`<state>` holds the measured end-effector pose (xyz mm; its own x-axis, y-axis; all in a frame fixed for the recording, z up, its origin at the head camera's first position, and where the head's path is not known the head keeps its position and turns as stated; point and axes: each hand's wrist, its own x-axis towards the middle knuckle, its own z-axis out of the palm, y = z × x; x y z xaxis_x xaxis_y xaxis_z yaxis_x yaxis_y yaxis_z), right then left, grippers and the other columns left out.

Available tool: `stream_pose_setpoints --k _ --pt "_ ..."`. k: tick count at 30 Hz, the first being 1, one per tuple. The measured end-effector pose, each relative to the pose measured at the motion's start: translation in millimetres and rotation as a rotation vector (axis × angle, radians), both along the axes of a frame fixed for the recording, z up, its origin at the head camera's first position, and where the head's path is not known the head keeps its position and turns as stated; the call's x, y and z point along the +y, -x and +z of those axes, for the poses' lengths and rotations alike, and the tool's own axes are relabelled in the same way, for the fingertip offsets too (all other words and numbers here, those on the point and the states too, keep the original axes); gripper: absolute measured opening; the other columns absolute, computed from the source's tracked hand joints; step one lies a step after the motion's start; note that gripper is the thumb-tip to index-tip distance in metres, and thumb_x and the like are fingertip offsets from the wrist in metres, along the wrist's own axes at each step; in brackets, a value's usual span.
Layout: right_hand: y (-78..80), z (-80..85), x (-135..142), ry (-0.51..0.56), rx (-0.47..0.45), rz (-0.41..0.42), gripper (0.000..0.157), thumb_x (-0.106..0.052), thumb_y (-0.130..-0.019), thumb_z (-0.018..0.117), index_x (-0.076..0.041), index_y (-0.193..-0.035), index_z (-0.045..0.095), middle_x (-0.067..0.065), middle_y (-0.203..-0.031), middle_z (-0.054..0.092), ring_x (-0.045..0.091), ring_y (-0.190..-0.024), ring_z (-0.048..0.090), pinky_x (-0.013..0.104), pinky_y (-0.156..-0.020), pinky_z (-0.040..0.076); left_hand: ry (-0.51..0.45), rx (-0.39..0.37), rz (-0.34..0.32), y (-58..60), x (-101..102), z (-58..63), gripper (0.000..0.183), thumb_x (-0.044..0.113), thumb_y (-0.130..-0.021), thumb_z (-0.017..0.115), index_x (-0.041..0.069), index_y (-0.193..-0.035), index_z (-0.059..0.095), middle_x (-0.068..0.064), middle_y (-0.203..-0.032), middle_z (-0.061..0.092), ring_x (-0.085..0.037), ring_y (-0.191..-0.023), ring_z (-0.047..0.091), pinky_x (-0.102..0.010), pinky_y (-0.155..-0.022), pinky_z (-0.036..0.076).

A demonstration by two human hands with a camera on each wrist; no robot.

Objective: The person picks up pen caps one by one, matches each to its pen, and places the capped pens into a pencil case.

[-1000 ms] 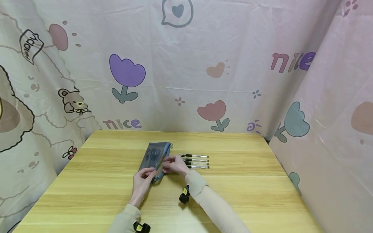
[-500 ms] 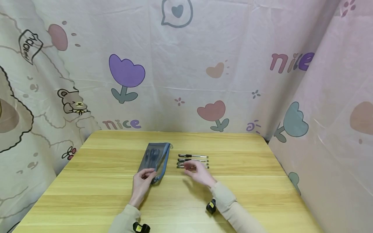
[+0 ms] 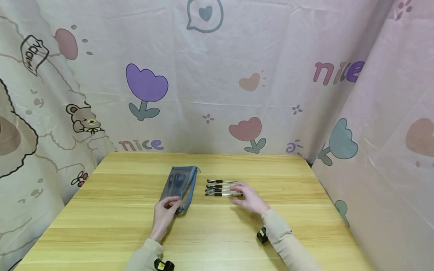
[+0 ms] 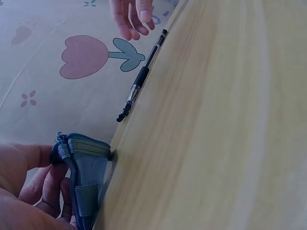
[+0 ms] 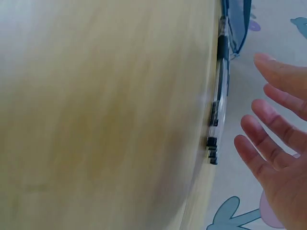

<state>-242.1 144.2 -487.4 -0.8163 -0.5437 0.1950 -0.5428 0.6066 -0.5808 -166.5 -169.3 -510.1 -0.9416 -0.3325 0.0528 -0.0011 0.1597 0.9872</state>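
Observation:
A grey-blue see-through mesh pencil pouch (image 3: 174,182) lies on the table left of centre, its zip edge gaping to the right. Dark shapes show inside it. My left hand (image 3: 163,215) pinches the pouch's near corner between thumb and fingers; in the left wrist view the zip end (image 4: 86,177) stands up there. Several clear pens with black grips (image 3: 217,191) lie side by side to the right of the pouch. My right hand (image 3: 251,199) hovers at their right ends, holding nothing. Its fingers are spread and slightly bent in the right wrist view.
The wood-grain table (image 3: 217,233) extends around the pouch and pens. A printed curtain (image 3: 203,75) hangs behind it and along both sides. A black camera (image 3: 262,235) is strapped at my right wrist, another (image 3: 164,265) at my left.
My right hand has left the pouch opening and moved right, over the pens to their right ends. My left hand keeps its pinch on the pouch corner.

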Motion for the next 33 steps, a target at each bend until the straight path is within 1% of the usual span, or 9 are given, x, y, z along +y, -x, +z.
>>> stream_pose_setpoints --k 4,8,12,18,23,30,33 --pt "3.0 0.2 0.4 -0.068 0.034 0.017 0.047 -0.013 -0.085 0.078 0.001 -0.127 0.063 0.019 -0.136 0.060 0.037 -0.120 0.061 0.057 -0.104 0.048 -0.013 -0.016 -0.001 0.1 -0.5 -0.9 0.020 0.005 -0.091 0.072 -0.006 -0.107 0.072 0.000 -0.079 0.066 -0.004 -0.069 0.057 -0.018 -0.063 0.048" --pt "5.7 2.0 -3.6 -0.127 0.048 0.035 0.046 -0.014 -0.084 0.079 0.001 -0.125 0.064 0.022 -0.135 0.060 0.038 -0.120 0.061 0.056 -0.105 0.048 -0.017 -0.026 -0.008 1.0 -1.3 -1.4 0.021 0.005 -0.092 0.071 -0.006 -0.109 0.071 -0.002 -0.081 0.066 -0.004 -0.069 0.057 -0.018 -0.063 0.048" --pt "7.4 4.1 -8.5 -0.157 0.045 0.047 0.042 -0.015 -0.084 0.079 0.000 -0.121 0.066 0.018 -0.129 0.064 0.034 -0.114 0.064 0.050 -0.102 0.051 -0.009 -0.021 -0.015 1.4 -1.4 -0.9 0.021 0.006 -0.092 0.071 -0.006 -0.110 0.071 -0.006 -0.083 0.067 -0.003 -0.069 0.057 -0.018 -0.062 0.048" --pt "8.5 4.5 -14.4 -0.180 0.039 0.039 0.037 -0.016 -0.084 0.079 -0.003 -0.117 0.069 0.010 -0.119 0.067 0.029 -0.111 0.064 0.045 -0.101 0.052 -0.012 -0.022 -0.006 1.8 -1.0 -1.5 0.020 0.004 -0.091 0.070 -0.005 -0.109 0.072 -0.005 -0.083 0.067 -0.004 -0.069 0.057 -0.018 -0.061 0.047" --pt "11.0 1.7 -17.3 -0.193 0.036 0.031 0.033 -0.016 -0.083 0.080 -0.004 -0.113 0.071 0.006 -0.113 0.068 0.024 -0.105 0.065 0.041 -0.098 0.054 -0.017 -0.016 -0.003 0.7 -0.5 0.1 0.022 0.005 -0.091 0.072 -0.006 -0.110 0.071 -0.004 -0.082 0.067 -0.003 -0.069 0.056 -0.017 -0.061 0.046" --pt "14.1 -1.2 -18.1 -0.189 0.062 0.047 0.029 -0.016 -0.082 0.081 -0.004 -0.108 0.072 0.004 -0.107 0.069 0.021 -0.099 0.066 0.038 -0.093 0.056 -0.010 -0.026 -0.001 1.4 -0.8 -0.5 0.021 0.004 -0.091 0.071 -0.006 -0.110 0.072 -0.004 -0.082 0.066 -0.003 -0.069 0.055 -0.017 -0.061 0.046" --pt "14.8 -1.3 -19.1 -0.195 0.074 0.049 0.028 -0.016 -0.082 0.081 -0.005 -0.106 0.073 0.005 -0.106 0.070 0.021 -0.099 0.066 0.038 -0.093 0.056 -0.006 -0.028 0.000 2.3 -0.9 -1.2 0.019 0.003 -0.092 0.070 -0.005 -0.109 0.072 -0.004 -0.082 0.066 -0.004 -0.069 0.056 -0.018 -0.062 0.047"
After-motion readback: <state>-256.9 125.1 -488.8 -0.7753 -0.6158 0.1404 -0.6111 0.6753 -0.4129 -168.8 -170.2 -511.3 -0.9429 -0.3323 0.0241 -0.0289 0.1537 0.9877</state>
